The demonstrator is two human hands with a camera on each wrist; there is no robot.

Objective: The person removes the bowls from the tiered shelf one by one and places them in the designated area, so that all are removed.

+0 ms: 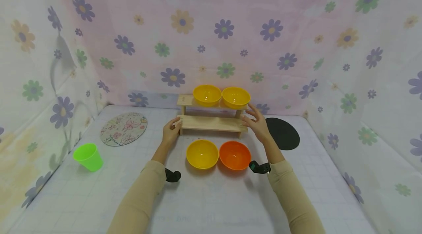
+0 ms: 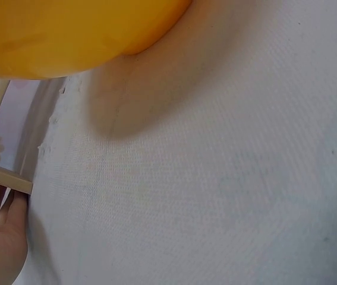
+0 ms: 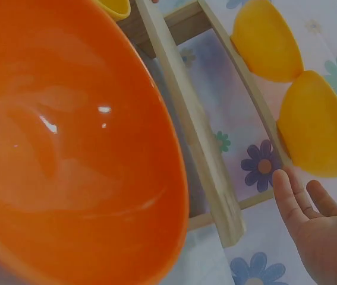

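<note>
A two-tier wooden rack stands at the back of the table, with two yellow bowls side by side on its upper tier. My left hand touches the rack's left end at the lower tier; the wood hides its fingertips in the left wrist view. At the right end, my right hand has its fingers spread beside the rack, close to the right yellow bowl. In front of the rack, a third yellow bowl and an orange bowl sit on the table between my forearms.
To the left lie a round floral mat and a tilted-looking green cup. A round black mat is at the right, behind my right forearm. Flowered cloth walls close off the back and both sides.
</note>
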